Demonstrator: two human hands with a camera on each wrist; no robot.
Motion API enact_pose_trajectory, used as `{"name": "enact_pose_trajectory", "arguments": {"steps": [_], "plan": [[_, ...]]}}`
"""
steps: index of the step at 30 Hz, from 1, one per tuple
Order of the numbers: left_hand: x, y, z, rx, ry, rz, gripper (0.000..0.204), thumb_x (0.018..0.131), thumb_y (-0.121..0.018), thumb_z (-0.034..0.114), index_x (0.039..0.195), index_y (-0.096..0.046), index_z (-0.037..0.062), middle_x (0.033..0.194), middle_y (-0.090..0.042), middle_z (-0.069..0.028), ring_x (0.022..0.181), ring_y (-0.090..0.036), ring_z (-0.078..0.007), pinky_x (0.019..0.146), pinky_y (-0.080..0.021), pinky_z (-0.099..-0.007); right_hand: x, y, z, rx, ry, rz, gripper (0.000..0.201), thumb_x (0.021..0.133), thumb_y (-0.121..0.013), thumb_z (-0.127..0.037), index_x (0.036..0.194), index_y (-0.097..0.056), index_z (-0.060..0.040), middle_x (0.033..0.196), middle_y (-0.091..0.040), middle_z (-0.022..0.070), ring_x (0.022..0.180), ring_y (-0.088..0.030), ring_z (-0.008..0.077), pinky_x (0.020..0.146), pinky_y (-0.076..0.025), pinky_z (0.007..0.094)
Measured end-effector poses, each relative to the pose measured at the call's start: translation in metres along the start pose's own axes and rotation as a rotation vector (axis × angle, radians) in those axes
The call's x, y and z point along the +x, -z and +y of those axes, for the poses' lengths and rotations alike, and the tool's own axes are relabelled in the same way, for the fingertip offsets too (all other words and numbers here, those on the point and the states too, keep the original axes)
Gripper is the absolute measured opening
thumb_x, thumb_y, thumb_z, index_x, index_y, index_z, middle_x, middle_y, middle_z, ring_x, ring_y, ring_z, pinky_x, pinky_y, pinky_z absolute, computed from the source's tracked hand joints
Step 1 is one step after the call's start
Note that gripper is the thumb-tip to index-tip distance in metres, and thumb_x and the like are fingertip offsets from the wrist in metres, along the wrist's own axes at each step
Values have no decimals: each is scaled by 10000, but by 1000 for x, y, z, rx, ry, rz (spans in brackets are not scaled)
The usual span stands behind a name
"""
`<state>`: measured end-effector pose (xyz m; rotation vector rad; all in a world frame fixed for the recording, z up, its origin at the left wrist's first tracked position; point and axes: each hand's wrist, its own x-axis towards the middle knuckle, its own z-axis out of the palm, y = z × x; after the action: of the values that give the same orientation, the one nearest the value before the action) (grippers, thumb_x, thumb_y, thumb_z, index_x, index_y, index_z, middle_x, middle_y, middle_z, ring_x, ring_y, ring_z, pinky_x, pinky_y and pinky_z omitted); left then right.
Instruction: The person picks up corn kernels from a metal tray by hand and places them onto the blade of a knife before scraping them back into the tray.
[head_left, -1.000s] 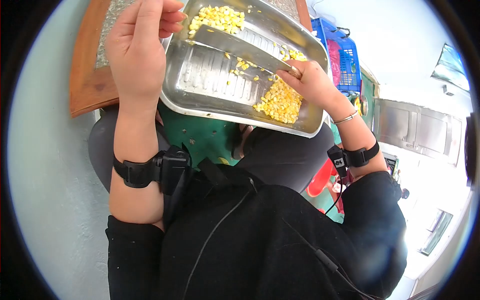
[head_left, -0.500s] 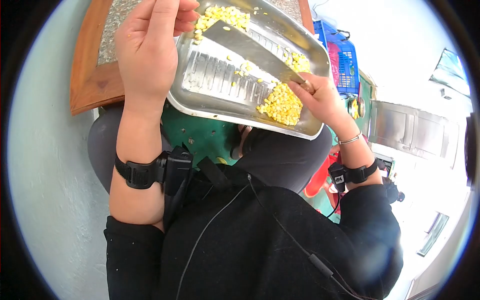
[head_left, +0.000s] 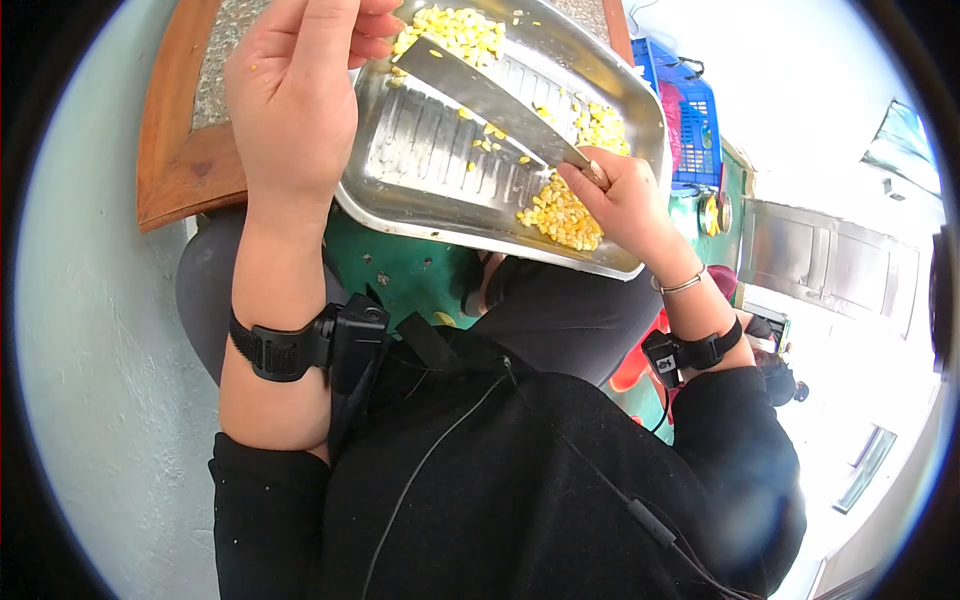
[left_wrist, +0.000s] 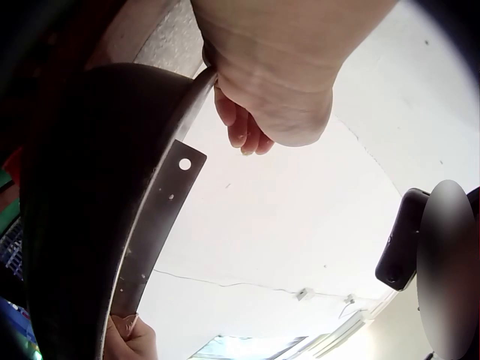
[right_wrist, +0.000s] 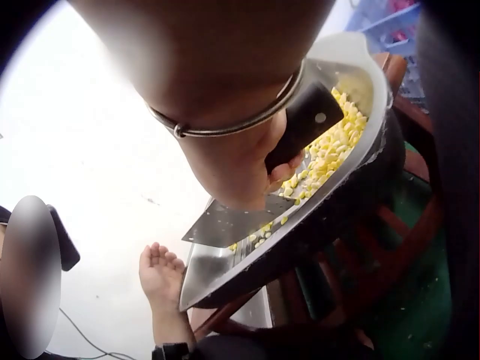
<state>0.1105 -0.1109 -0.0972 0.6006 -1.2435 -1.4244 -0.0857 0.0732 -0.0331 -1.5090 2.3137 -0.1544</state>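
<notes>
My right hand (head_left: 628,200) grips the dark handle (right_wrist: 306,124) of a cleaver (head_left: 485,100). Its broad blade, with a hole near the far corner, stretches across a metal tray (head_left: 425,215) toward my left hand (head_left: 295,110). Yellow corn kernels (head_left: 455,32) lie heaped at the tray's far left, with another heap (head_left: 560,215) beside my right hand. Several loose kernels are scattered between. My left hand is raised at the tray's left end, close by the rim; its fingers (left_wrist: 244,131) bend loosely, and the right wrist view shows its palm with nothing in it.
A wood-edged table (head_left: 190,180) with a speckled top stands at the left. The tray extends over my lap, above the green floor (head_left: 385,255). Beyond its right end is a blue plastic crate (head_left: 695,120), and a red basin (head_left: 632,370) sits below my right forearm.
The tray and my left hand have shifted slightly right. My right hand has moved a little nearer to me with the cleaver, its blade still over the tray.
</notes>
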Motion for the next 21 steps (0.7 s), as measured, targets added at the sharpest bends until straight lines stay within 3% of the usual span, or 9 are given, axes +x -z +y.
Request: {"name": "enact_pose_trajectory", "arguments": {"steps": [21], "plan": [[-2, -3, 6, 78, 11, 11, 309, 953, -481, 241, 876, -648, -7, 801, -658, -73, 731, -600, -134, 692, -467, -264, 13, 5, 0, -100, 43, -76, 216, 856, -623, -240, 903, -638, -29, 622, -568, 198, 613, -586, 371, 576, -467, 407]]}}
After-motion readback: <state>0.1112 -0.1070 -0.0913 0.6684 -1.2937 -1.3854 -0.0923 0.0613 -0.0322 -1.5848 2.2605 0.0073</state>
